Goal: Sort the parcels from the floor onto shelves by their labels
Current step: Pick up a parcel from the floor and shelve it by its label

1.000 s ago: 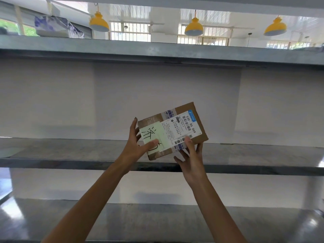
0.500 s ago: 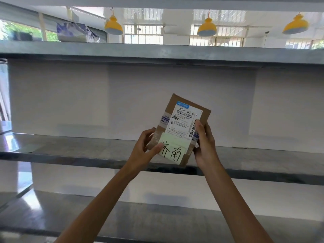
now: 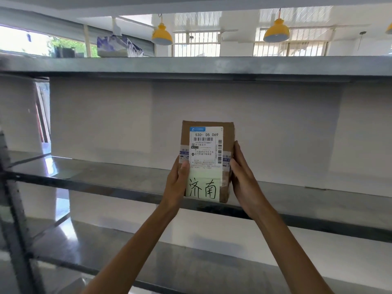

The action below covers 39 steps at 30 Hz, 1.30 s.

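A small brown cardboard parcel (image 3: 228, 132) stands upright in front of me, its face turned to me. It bears a white shipping label reading "530- D5 069" and a pale green note with two handwritten characters. My left hand (image 3: 177, 183) grips its left edge, thumb on the front. My right hand (image 3: 244, 179) clasps its right edge. The parcel's bottom is level with the front lip of the middle metal shelf (image 3: 106, 177); whether it rests on it I cannot tell.
The grey metal rack has an upper shelf (image 3: 191, 65) above and a lower shelf (image 3: 191, 266) below. A plastic-wrapped white and blue package (image 3: 116, 46) lies on the upper shelf at left. A rack upright (image 3: 14, 209) stands at the far left. Yellow lamps hang behind.
The parcel has been turned from tilted to upright, label facing me. My view has shifted left, and both hands now hold the parcel by its sides.
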{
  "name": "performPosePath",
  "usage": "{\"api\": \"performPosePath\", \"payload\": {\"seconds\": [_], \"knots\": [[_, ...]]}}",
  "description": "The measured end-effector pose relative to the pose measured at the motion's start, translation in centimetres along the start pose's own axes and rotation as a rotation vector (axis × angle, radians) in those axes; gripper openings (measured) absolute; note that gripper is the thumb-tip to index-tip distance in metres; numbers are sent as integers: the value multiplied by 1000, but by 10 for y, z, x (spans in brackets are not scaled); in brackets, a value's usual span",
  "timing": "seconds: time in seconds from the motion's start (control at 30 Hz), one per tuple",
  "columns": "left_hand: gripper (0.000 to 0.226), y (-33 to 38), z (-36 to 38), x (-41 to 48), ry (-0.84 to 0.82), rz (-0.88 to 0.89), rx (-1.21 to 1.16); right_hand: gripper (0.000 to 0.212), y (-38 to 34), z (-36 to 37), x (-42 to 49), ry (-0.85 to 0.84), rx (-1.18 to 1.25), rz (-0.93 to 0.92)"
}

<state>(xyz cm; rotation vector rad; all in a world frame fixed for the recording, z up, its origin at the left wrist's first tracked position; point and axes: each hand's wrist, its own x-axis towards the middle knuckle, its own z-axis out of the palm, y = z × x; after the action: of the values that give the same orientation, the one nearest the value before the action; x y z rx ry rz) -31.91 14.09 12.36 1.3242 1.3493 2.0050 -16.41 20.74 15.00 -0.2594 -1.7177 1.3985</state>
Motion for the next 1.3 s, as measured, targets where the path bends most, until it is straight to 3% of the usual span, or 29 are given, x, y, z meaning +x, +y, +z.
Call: {"api": "performPosePath", "payload": {"seconds": [0.1,0.3,0.77,1.1,1.3], "knots": [[39,3,-7,-1,51,29,12,56,2,11,3,-13,-79,-19],[42,8,-45,-18,113,47,101,46,6,35,12,-161,-35,80],[21,45,-162,-64,322,14,368,59,44,155,21,-431,115,76],[27,53,-267,-71,445,-10,417,65,62,260,41,-479,196,82],[17,56,-339,-73,462,-48,486,49,83,329,52,-474,213,122]]}}
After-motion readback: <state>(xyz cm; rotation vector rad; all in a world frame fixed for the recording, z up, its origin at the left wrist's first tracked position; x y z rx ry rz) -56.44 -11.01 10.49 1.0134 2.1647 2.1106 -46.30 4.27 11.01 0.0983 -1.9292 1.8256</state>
